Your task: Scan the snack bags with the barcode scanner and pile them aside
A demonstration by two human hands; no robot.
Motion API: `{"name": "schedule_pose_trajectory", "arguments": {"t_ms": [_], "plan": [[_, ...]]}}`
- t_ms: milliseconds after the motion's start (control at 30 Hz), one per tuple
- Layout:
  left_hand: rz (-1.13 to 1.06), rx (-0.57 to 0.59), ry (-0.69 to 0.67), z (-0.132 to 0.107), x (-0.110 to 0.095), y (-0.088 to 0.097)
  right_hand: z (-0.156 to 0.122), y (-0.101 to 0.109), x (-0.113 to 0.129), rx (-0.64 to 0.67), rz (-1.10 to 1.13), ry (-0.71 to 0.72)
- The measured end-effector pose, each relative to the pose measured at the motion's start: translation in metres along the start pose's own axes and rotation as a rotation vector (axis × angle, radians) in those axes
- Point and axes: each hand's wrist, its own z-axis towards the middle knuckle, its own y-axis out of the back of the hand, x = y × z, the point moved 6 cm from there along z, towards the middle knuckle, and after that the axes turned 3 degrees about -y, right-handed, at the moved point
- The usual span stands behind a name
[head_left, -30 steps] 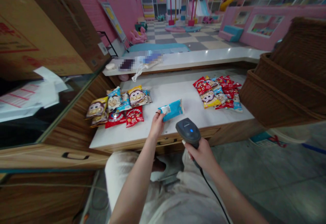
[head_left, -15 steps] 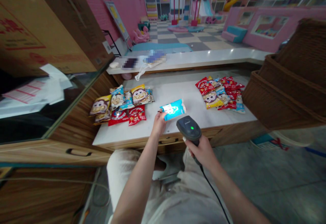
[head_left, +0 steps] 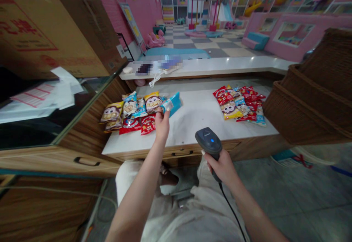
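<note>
At the centre of the view lies a white counter (head_left: 198, 121), the reference for all directions, with twelve o'clock pointing away from the person. A cardboard box (head_left: 66, 33) occupies ten o'clock, and brown wicker baskets (head_left: 310, 99) occupy three o'clock, at the counter's right end. Two groups of snack packets lie on the counter: the left group (head_left: 129, 107) at nine o'clock, the right group (head_left: 239, 104) at three o'clock, nearer than the baskets. The corded scanner (head_left: 208, 140) is at five o'clock, its head directed toward the counter; the right hand (head_left: 222, 163) is wrapped around its handle. The left hand (head_left: 162, 123), well apart from the right, pinches the blue packet (head_left: 175, 104) by its near-left end, thumb on top. This packet is between nine and ten o'clock, overlapping the left group's edge in this view; contact with that group cannot be confirmed. Half a second ago, the packet is brightly lit before the scanner and the indicator light (head_left: 212, 140) shows green; now the packet is to the left, tilted, and the light shows blue. This change suggests that scanning of this packet is finished.
</note>
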Motion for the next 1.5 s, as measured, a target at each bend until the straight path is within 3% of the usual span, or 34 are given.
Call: {"name": "schedule_pose_trajectory", "arguments": {"t_ms": [100, 167, 233, 333, 433, 533, 633, 800, 900, 967, 1100, 1167, 1267, 1400, 1500], "plan": [[0.462, -0.017, -0.307, 0.038, -0.038, 0.031, 0.0, 0.001, -0.002, -0.013, -0.003, -0.01], [0.764, 0.05, -0.344, 0.059, -0.045, 0.045, 0.001, 0.002, -0.006, -0.027, 0.004, -0.024], [1.012, 0.155, -0.291, 0.073, -0.04, 0.054, 0.001, 0.002, -0.009, -0.026, 0.005, -0.035], [1.174, 0.219, -0.249, 0.079, -0.032, 0.058, 0.0, 0.003, -0.011, -0.012, 0.009, -0.044], [1.121, 0.18, -0.335, 0.073, -0.035, 0.044, -0.001, 0.007, -0.008, -0.012, 0.026, -0.034], [0.991, 0.238, -0.419, 0.053, -0.035, 0.004, -0.002, 0.016, -0.01, -0.038, 0.052, -0.031], [0.784, 0.39, -0.431, 0.018, -0.023, -0.058, -0.004, 0.028, -0.019, -0.077, 0.1, -0.056], [0.281, 0.614, -0.224, -0.051, 0.02, -0.174, -0.01, 0.056, -0.036, -0.152, 0.119, -0.107], [0.313, 0.777, -0.209, -0.082, 0.043, -0.24, -0.014, 0.072, -0.043, -0.192, 0.122, -0.116], [0.375, 0.831, -0.228, -0.092, 0.055, -0.275, -0.018, 0.08, -0.047, -0.217, 0.139, -0.126], [0.429, 0.843, -0.218, -0.091, 0.072, -0.311, -0.022, 0.09, -0.053, -0.234, 0.156, -0.15], [0.405, 0.851, -0.188, -0.087, 0.076, -0.314, -0.022, 0.091, -0.054, -0.229, 0.152, -0.156], [0.306, 0.831, -0.135, -0.081, 0.074, -0.297, -0.021, 0.089, -0.052, -0.224, 0.146, -0.157], [0.05, 0.734, 0.005, -0.076, 0.062, -0.248, -0.017, 0.08, -0.047, -0.216, 0.158, -0.156], [-0.174, 0.551, 0.198, -0.072, 0.06, -0.202, -0.014, 0.069, -0.039, -0.188, 0.164, -0.125]]}}
